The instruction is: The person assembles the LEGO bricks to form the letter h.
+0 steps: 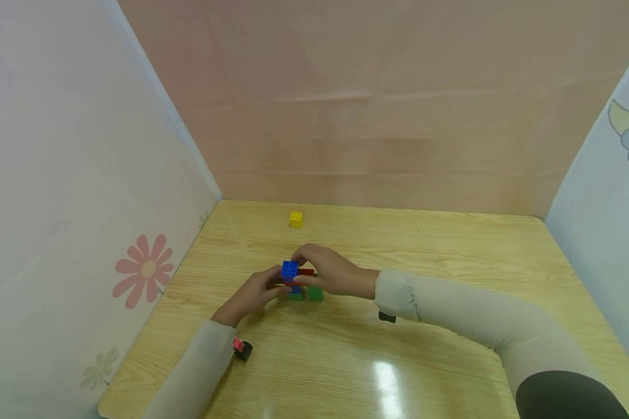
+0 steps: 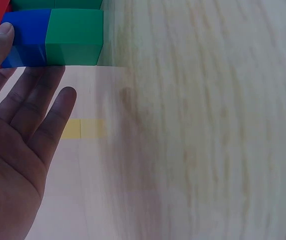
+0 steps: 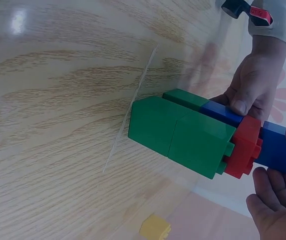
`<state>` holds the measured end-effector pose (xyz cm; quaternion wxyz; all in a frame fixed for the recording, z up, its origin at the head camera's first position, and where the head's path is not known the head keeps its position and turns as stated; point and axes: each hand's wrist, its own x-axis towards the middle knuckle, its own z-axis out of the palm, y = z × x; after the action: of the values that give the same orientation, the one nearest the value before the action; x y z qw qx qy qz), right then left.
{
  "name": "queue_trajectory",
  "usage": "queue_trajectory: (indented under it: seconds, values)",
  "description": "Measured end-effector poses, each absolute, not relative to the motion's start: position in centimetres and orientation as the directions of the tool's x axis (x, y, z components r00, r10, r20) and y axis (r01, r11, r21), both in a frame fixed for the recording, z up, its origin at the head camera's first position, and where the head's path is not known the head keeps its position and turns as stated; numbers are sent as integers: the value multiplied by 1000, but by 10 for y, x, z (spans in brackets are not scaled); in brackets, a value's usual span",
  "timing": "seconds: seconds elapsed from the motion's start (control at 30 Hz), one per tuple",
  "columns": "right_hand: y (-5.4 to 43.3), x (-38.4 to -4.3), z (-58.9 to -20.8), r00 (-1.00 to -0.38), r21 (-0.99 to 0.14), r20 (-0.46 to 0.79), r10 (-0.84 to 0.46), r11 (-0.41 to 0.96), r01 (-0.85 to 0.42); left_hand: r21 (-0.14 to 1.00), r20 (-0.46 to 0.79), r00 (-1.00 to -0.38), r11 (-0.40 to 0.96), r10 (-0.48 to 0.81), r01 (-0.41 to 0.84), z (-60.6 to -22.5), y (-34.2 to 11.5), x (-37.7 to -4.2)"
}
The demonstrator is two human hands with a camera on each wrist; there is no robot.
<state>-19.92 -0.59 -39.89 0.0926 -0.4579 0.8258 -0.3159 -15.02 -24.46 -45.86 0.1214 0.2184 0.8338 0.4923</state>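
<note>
Steadying the block stack (image 1: 300, 284) on the worktop (image 1: 451, 262), the left hand (image 1: 251, 295) touches it with relaxed grip; the right hand (image 1: 331, 271) pinches the blue block (image 1: 289, 269).

Light wooden table (image 1: 451, 273), visible grain, glossy glare patch near front edge. Block stack (image 1: 300, 283) stands near centre: green and blue blocks at base touching tabletop, red and blue blocks above. 1 yellow block (image 1: 296, 219) sits alone near back edge, well apart from stack. Papered walls enclose table on 3 sides.
</note>
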Motion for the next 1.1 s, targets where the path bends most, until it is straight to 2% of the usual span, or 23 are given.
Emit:
queue_trajectory:
  seconds: [0.6,0.97,1.1]
  values:
    - [-6,-205,-399,-543,-564,165,-823,373,-737,851,-14,-904,479,427,213,-463,-240,-149]
    - [-7,-207,-399,-543,-539,177,-821,381,-751,838,23,-885,474,466,272,-456,-239,-149]
    - [-7,-207,-398,-544,-524,185,-819,386,-759,834,6,-893,491,449,253,-469,-242,-154]
